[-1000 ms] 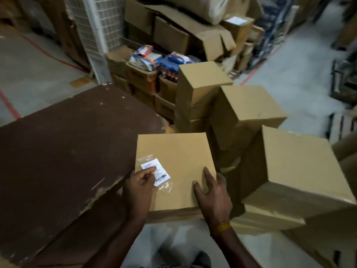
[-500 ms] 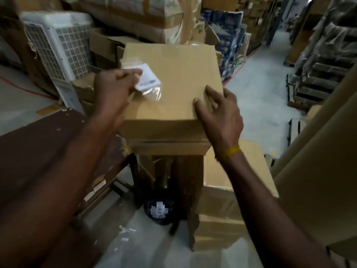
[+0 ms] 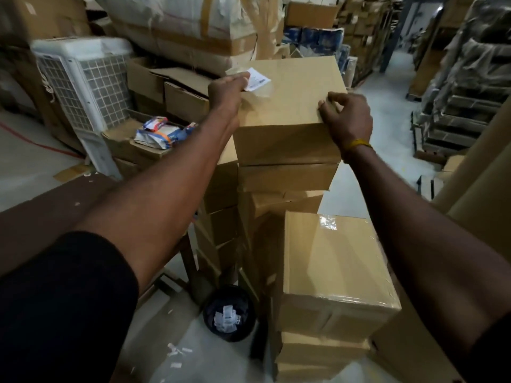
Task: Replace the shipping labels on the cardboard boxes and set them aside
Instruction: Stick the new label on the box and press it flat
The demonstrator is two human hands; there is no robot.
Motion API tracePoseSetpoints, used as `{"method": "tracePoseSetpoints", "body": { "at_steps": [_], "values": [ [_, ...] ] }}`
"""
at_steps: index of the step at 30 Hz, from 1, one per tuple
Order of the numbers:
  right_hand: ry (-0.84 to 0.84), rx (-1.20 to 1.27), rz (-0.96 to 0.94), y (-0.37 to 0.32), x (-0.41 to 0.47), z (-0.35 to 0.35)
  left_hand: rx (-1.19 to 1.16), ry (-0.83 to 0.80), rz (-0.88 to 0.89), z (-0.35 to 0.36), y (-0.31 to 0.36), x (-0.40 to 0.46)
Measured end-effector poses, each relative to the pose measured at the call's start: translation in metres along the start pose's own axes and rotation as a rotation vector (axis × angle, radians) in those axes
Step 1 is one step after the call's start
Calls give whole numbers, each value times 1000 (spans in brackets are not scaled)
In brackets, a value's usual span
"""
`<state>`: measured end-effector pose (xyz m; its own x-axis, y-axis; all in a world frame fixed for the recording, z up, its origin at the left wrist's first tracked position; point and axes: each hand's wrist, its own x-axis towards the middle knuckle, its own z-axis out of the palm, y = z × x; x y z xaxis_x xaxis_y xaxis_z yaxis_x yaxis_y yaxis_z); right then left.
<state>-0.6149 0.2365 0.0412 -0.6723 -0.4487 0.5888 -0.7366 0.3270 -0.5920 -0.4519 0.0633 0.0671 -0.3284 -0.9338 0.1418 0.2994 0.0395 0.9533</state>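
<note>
A brown cardboard box (image 3: 293, 106) sits on top of a stack of similar boxes (image 3: 284, 178) ahead of me. A white shipping label (image 3: 258, 79) in a clear plastic sleeve lies on its top near the left edge. My left hand (image 3: 228, 92) rests on the box's left top edge with its fingers over the label and sleeve. My right hand (image 3: 347, 117) grips the box's near right corner with curled fingers.
A taped box (image 3: 331, 266) tops a lower stack at the near right. A black bin (image 3: 229, 313) with discarded label scraps stands on the floor below. A brown table (image 3: 33, 217) is at the left, a white cooler (image 3: 80, 87) and open cartons behind it. An aisle runs at the right.
The box has gone from the table edge up and away from me onto the stack. Both hands stayed on it, the left over the label.
</note>
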Motion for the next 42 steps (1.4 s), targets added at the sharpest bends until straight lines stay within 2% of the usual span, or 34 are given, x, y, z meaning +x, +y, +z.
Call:
{"method": "tracePoseSetpoints", "body": {
  "at_steps": [4, 7, 10, 13, 16, 18, 21, 25, 27, 29, 31, 34, 37, 39, 41, 42],
  "values": [
    [-58, -38, 48, 28, 14, 34, -57, -121, -122, -1, -34, 23],
    [-92, -41, 102, 50, 16, 61, 13, -180, -124, 0, -62, 37],
    [67, -103, 170, 57, 17, 80, 60, -243, -57, -4, -84, 47],
    [285, -190, 222, 46, 4, 96, -24, -278, -41, -12, -96, 48],
    [458, -95, 182, 26, -23, 111, -123, -329, -54, -21, -99, 36],
    [511, 30, 137, 7, -44, 118, -156, -334, -47, -29, -101, 29],
    [434, 310, 96, -36, -85, 129, -174, -275, -13, -49, -104, 21],
    [311, 354, 21, -77, -140, 155, -182, -198, 19, -82, -116, -1],
    [252, 436, 118, -80, -164, 171, -176, -178, 35, -100, -124, -21],
    [127, 619, 317, -74, -193, 193, -153, -150, 17, -121, -142, -41],
    [-30, 755, 467, -60, -234, 219, -68, -81, -51, -150, -178, -63],
    [-196, 771, 658, -30, -305, 261, 105, 10, -236, -200, -265, -100],
    [-396, 698, 951, 6, -376, 308, 104, 210, -625, -250, -380, -136],
    [-460, 615, 1178, 43, -432, 346, 28, 314, -930, -280, -452, -157],
    [-501, 481, 1258, 97, -496, 392, -18, 359, -1144, -305, -517, -175],
    [-544, 425, 1277, 125, -525, 415, -25, 346, -1196, -314, -546, -183]
  ]
}}
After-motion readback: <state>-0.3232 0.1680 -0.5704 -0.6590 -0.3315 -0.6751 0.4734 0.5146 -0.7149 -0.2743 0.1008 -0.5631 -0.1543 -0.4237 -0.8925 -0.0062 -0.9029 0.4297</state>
